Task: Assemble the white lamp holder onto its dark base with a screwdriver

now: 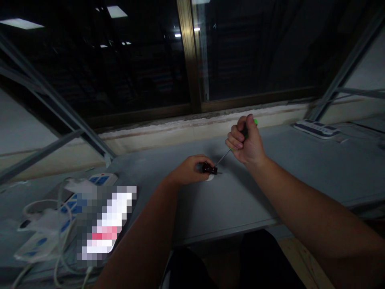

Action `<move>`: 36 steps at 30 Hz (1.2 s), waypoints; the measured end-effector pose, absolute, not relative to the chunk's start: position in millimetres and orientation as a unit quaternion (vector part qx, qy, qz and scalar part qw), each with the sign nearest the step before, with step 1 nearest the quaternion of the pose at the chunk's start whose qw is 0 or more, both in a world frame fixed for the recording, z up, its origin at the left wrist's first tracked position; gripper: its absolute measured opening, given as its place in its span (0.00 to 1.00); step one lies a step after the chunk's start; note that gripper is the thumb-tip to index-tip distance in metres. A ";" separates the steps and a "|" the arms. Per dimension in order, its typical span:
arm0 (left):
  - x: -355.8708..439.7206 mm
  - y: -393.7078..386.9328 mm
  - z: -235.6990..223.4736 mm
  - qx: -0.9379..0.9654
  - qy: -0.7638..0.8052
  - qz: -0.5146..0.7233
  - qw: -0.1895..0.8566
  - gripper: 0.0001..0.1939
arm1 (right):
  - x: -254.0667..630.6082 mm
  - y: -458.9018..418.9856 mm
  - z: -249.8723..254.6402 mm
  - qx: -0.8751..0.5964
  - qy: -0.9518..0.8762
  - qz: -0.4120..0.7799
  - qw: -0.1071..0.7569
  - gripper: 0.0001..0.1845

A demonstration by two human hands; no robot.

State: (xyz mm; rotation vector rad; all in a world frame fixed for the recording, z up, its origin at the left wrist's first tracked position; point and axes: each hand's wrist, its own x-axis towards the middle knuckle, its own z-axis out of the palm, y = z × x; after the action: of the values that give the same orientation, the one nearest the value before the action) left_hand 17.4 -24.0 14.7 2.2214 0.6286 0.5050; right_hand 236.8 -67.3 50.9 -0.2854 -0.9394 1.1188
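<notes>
My right hand [245,138] is wrapped round the dark handle of a screwdriver [223,157], with green showing at the handle's end. Its thin metal shaft slants down to the left, and the tip meets a small glossy dark-brown piece [209,169]. My left hand [194,169] grips that piece low over the grey table [228,208], thumb on the near side and fingers on the far side. A thin pin-like part sticks out of it to the right. Under it a small white round patch shows. The piece's exact kind is too dark to make out.
At the left lie power strips [39,245] with tangled white cables, beside a device with a blurred-out bright screen [110,224]. Another power strip [315,129] sits at the back right. Metal frame posts [60,104] and a dark window [135,60] stand behind.
</notes>
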 end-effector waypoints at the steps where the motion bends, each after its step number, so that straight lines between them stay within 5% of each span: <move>1: 17.8 -24.7 15.3 0.871 0.247 0.197 0.377 0.17 | 236.6 -67.0 50.3 -0.123 -0.428 0.513 0.734 0.34; 9: 17.7 -24.7 14.2 0.881 0.242 0.197 0.355 0.15 | 232.8 -69.8 51.4 -0.053 -0.504 0.500 0.702 0.22; 20: 23.9 -27.8 11.6 0.874 0.225 0.197 0.384 0.12 | 223.5 -60.4 40.0 -0.089 -0.620 0.287 0.725 0.23; 28: 27.8 -30.0 9.9 0.877 0.211 0.193 0.385 0.11 | 235.7 -65.2 46.3 -0.123 -0.605 0.291 0.731 0.14; 36: 27.1 -28.5 9.9 0.883 0.206 0.188 0.377 0.11 | 233.1 -72.2 47.3 -0.174 -0.628 0.193 0.734 0.18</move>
State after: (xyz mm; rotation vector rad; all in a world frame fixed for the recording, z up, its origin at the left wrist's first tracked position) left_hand 27.1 -28.5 9.9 2.2592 0.5262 0.4811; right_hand 233.1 -72.2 47.3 -0.3824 -1.3801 0.4237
